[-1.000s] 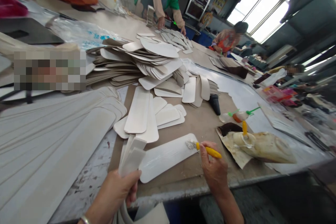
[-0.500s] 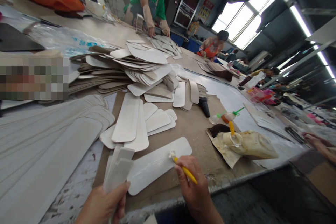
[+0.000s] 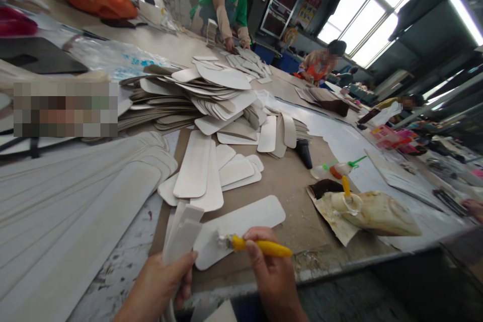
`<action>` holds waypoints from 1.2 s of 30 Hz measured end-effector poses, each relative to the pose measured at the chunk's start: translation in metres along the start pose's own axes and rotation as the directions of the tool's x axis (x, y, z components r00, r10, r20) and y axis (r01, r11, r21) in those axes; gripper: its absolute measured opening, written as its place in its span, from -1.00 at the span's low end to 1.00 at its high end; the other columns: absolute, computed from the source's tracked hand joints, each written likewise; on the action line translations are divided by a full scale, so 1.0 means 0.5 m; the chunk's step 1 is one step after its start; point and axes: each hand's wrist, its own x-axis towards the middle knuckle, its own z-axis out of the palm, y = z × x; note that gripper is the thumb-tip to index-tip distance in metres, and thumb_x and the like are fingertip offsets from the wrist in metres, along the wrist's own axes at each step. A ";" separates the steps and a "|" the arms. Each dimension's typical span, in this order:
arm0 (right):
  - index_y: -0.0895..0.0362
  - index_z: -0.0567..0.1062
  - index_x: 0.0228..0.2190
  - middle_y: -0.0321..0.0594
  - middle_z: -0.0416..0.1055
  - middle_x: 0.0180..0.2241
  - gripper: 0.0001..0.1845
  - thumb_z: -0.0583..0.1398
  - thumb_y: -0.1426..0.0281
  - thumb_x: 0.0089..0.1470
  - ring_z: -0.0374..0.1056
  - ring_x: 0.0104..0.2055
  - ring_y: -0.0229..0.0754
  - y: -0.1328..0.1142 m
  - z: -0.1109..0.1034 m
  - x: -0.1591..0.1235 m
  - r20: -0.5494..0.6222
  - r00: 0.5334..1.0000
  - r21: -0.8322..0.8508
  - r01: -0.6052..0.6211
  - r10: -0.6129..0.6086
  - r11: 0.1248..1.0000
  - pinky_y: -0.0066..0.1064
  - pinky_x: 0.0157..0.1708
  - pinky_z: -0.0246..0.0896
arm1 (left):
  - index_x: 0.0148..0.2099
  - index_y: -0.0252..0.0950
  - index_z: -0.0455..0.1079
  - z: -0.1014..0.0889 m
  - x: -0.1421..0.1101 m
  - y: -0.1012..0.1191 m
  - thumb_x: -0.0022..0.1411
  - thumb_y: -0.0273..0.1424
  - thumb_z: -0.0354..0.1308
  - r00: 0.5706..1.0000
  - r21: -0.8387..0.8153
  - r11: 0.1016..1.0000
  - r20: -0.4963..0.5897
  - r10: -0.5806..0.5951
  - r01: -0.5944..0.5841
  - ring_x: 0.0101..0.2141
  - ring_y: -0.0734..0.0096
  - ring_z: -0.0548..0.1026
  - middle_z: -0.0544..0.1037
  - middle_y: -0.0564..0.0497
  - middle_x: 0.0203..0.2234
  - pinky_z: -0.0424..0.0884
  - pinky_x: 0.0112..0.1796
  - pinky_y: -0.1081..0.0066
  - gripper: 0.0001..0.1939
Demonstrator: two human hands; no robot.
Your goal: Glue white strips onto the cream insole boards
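Note:
Between the thumb and fingers of my left hand (image 3: 166,279) are several small off-white strips (image 3: 183,234), held upright in a fan. My right hand (image 3: 269,266) grips a yellow-handled brush (image 3: 264,246). Its whitish, wet-looking tip rests on the left part of a long white rounded panel (image 3: 251,221) lying flat on brown board. My left thumb is close to that panel's near left end. Beyond it lie more loose white rounded panels (image 3: 194,166), overlapping one another. The right palm is partly hidden behind the brush handle.
A glue-crusted container (image 3: 385,214) with a yellow handle sticking out lies at right. Near it are a small bottle with a green nozzle (image 3: 341,168) and a black cone-shaped piece (image 3: 304,153). Large panel stacks (image 3: 211,90) rise behind; long strips (image 3: 113,211) cover the left. Co-workers stand further back.
The brush has moved left along the white panel, toward its near end, and its handle now lies more level. My left hand keeps hold of the strips. The view has shifted slightly.

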 end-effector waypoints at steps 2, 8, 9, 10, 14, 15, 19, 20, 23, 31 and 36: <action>0.10 0.40 -0.39 -0.18 0.38 -0.41 -0.89 0.07 0.40 0.10 0.33 -0.31 -0.15 0.026 -0.034 0.010 -0.094 0.995 -0.139 -0.041 0.028 0.990 -0.32 -0.29 0.28 | -0.80 -0.26 0.23 0.000 0.005 -0.005 -0.13 -0.18 0.13 1.000 -0.016 1.000 0.005 0.016 -0.016 -0.81 0.51 0.22 0.30 0.04 -0.92 0.15 -0.72 0.50 -0.63; 0.11 0.40 -0.39 -0.14 0.36 -0.37 -0.80 0.05 0.28 0.11 0.29 -0.25 -0.08 0.037 -0.102 0.033 -0.244 0.970 -0.325 -0.066 -0.016 0.943 -0.22 -0.22 0.18 | -0.69 -0.25 0.21 0.002 -0.005 0.005 -0.13 -0.21 0.14 0.998 -0.024 0.998 -0.050 0.049 -0.050 -0.81 0.52 0.23 0.31 0.12 -0.89 0.13 -0.73 0.51 -0.71; 0.10 0.40 -0.38 -0.14 0.36 -0.36 -0.79 0.03 0.27 0.13 0.29 -0.22 -0.07 0.026 -0.098 0.034 -0.222 0.975 -0.277 -0.060 -0.003 0.959 -0.22 -0.19 0.17 | -0.64 -0.24 0.20 0.001 -0.010 0.008 -0.15 -0.22 0.16 0.995 -0.023 0.998 -0.085 0.057 -0.059 -0.81 0.52 0.23 0.31 0.15 -0.88 0.13 -0.74 0.51 -0.75; 0.10 0.40 -0.39 -0.15 0.36 -0.36 -0.77 0.02 0.26 0.14 0.29 -0.21 -0.08 0.014 -0.091 0.035 -0.197 0.980 -0.209 -0.064 0.022 0.976 -0.24 -0.18 0.16 | -0.59 -0.23 0.20 0.000 -0.016 0.011 -0.16 -0.22 0.17 0.992 -0.018 0.998 -0.113 0.062 -0.064 -0.81 0.51 0.23 0.31 0.17 -0.87 0.12 -0.75 0.51 -0.76; 0.08 0.33 -0.51 -0.31 0.23 -0.56 -0.71 0.02 0.19 0.13 0.22 -0.48 -0.22 -0.032 -0.035 0.034 0.004 0.974 0.092 -0.225 0.226 0.970 -0.41 -0.44 0.13 | -0.49 -0.25 0.22 -0.005 -0.045 0.021 -0.17 -0.19 0.19 0.995 -0.032 0.996 -0.063 0.078 -0.080 -0.81 0.50 0.23 0.31 0.18 -0.87 0.11 -0.74 0.51 -0.71; 0.08 0.33 -0.52 -0.36 0.17 -0.61 -0.71 0.04 0.17 0.11 0.14 -0.55 -0.26 -0.040 -0.017 0.034 0.081 0.959 0.142 -0.281 0.271 0.949 -0.44 -0.52 0.08 | -0.49 -0.27 0.23 -0.004 -0.053 0.024 -0.17 -0.18 0.20 0.996 -0.052 0.994 -0.023 0.091 -0.092 -0.81 0.52 0.23 0.32 0.17 -0.87 0.10 -0.73 0.52 -0.71; 0.10 0.34 -0.50 -0.42 0.14 -0.63 -0.72 0.20 0.15 -0.07 0.06 -0.60 -0.32 -0.062 0.051 0.033 0.390 0.857 0.308 -0.466 0.337 0.829 -0.51 -0.60 0.04 | -0.39 -0.32 0.33 0.009 -0.076 0.040 -0.14 -0.18 0.20 0.985 -0.070 0.992 0.132 0.114 -0.105 -0.81 0.55 0.19 0.30 0.19 -0.89 0.08 -0.71 0.54 -0.68; 0.11 0.33 -0.52 -0.41 0.16 -0.63 -0.71 0.21 0.15 -0.10 0.08 -0.59 -0.32 -0.065 0.063 0.032 0.429 0.837 0.337 -0.497 0.339 0.800 -0.51 -0.59 0.07 | -0.36 -0.33 0.35 0.011 -0.079 0.044 -0.12 -0.20 0.19 0.981 -0.059 0.993 0.159 0.106 -0.098 -0.80 0.55 0.20 0.29 0.19 -0.89 0.08 -0.71 0.54 -0.68; 0.12 0.27 -0.59 -0.40 0.15 -0.63 -0.67 0.17 0.14 -0.06 0.08 -0.58 -0.33 -0.064 0.080 0.028 0.435 0.824 0.346 -0.525 0.363 0.778 -0.52 -0.58 0.08 | -0.40 -0.34 0.36 0.013 -0.083 0.056 -0.10 -0.27 0.17 0.970 -0.079 0.993 0.221 0.100 -0.084 -0.77 0.53 0.26 0.35 0.14 -0.84 0.13 -0.69 0.54 -0.76; 0.13 0.28 -0.67 -0.40 0.15 -0.67 -0.65 0.14 0.17 -0.03 0.08 -0.60 -0.33 -0.044 0.073 0.024 0.193 0.917 0.165 -0.382 0.350 0.909 -0.52 -0.58 0.05 | -0.52 -0.40 0.39 0.007 -0.081 0.056 -0.13 -0.25 0.26 0.976 -0.274 0.962 0.209 0.058 0.001 -0.62 0.38 0.42 0.48 -0.01 -0.67 0.35 -0.55 0.42 -0.72; 0.13 0.32 -0.62 -0.41 0.17 -0.69 -0.67 0.21 0.14 -0.13 0.09 -0.63 -0.33 -0.050 0.081 0.027 0.206 0.874 0.311 -0.485 0.440 0.817 -0.52 -0.61 0.09 | -0.42 -0.43 0.45 0.024 -0.074 0.052 -0.16 -0.27 0.32 0.989 -0.417 0.909 0.120 0.086 -0.029 -0.61 0.42 0.41 0.49 -0.01 -0.67 0.36 -0.53 0.44 -0.69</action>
